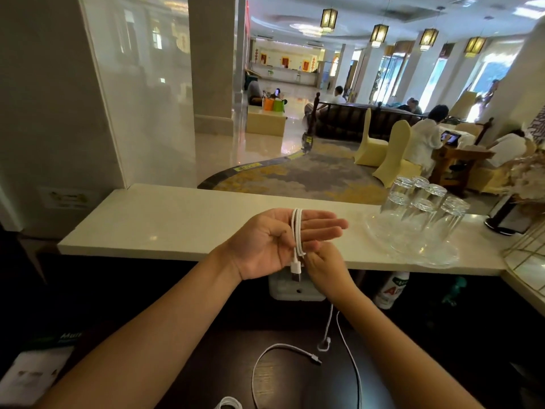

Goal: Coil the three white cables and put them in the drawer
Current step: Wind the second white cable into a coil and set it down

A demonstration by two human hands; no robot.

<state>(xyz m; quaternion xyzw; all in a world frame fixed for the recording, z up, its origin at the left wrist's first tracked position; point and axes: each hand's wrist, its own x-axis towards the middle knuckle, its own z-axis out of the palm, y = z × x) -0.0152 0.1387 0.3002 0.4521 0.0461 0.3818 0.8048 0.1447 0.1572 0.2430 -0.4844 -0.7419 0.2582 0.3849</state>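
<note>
My left hand (274, 240) is held palm up above the white counter edge, fingers straight, with a white cable (297, 231) looped several times around it. Its USB plug (295, 271) hangs below the palm. My right hand (321, 267) pinches the same cable just under the left palm, and the cable's free length drops behind the right wrist. A second white cable (283, 349) lies loose in a curve on the dark desk (206, 364) below. A coiled white cable (228, 404) shows partly at the bottom edge. No drawer is visible.
A long white counter (177, 225) runs across in front. On its right stands a clear tray with several upturned glasses (424, 214). A white box (295, 287) and a bottle (392, 290) sit under the counter. A booklet (35, 370) lies at the lower left.
</note>
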